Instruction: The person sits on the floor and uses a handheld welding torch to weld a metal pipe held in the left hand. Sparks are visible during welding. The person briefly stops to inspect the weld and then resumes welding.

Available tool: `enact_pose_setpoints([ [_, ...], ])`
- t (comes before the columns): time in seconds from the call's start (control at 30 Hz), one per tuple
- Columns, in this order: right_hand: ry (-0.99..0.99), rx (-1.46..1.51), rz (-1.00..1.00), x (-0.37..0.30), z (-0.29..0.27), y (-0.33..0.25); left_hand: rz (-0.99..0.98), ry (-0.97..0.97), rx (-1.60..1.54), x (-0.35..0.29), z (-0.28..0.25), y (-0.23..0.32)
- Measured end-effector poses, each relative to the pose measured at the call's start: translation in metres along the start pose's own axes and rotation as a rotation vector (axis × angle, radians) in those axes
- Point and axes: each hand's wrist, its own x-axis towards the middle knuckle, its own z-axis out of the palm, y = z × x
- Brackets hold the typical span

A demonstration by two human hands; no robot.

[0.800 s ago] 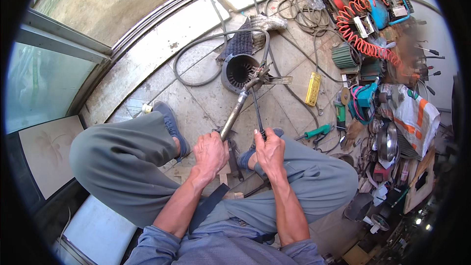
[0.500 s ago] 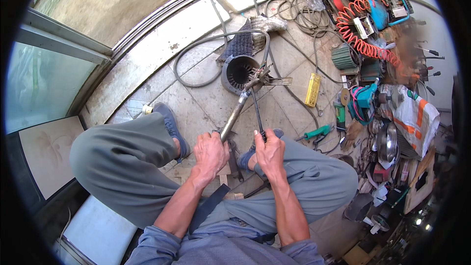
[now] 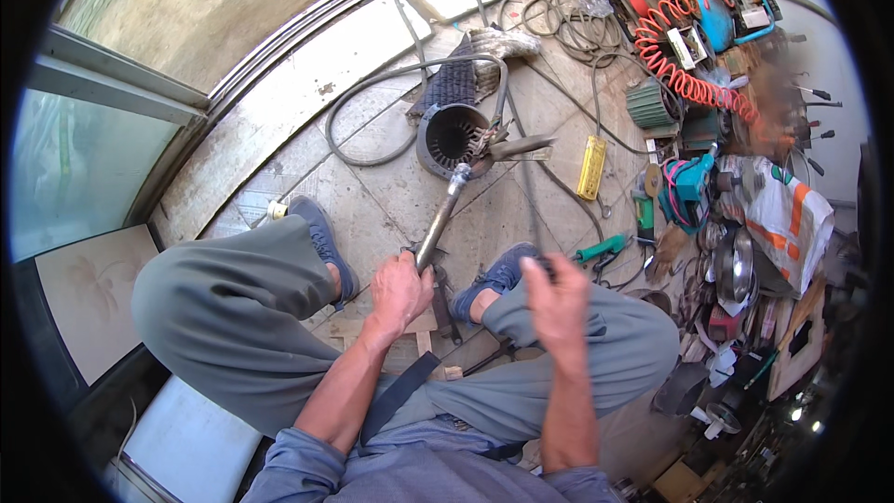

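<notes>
Broadly, two bent legs [image 3: 233,317] spread beneath the forearms: the left forearm [image 3: 345,377] slants inward, while the right forearm [image 3: 570,410] reaches almost straight ahead. The left hand [image 3: 400,289], back uppermost, is wrapped round the near end of a metal pipe [image 3: 440,219]; the right hand [image 3: 559,305], blurred, curls round a slim dark rod [image 3: 534,214], thumb forward. Ahead of the left hand and slightly to its right sits a round, slotted motor housing [image 3: 426,142], the pipe's far end at its near rim. The rod points toward a brownish strip [image 3: 523,146], contact unclear. Copper-coloured wires [image 3: 480,142] bunch at the housing's right side.
</notes>
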Motion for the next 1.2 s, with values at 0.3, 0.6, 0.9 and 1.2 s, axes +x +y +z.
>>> enact_pose_setpoints([
  [0.3,0.284,-0.466,-0.117,0.032,-0.211,0.021,-0.082,-0.011,-0.152,0.017,0.015,-0.012],
  [0.6,0.119,-0.333,0.682,0.006,-0.028,0.347,-0.074,-0.120,-0.323,0.019,0.015,-0.016],
  [0.9,0.148,-0.230,0.782,-0.052,0.055,0.356,-0.106,-0.135,-0.513,0.019,0.040,-0.045],
  [1.2,0.749,-0.288,0.549,0.122,-0.024,0.378,-0.183,-0.225,-0.717,0.016,0.039,-0.029],
])
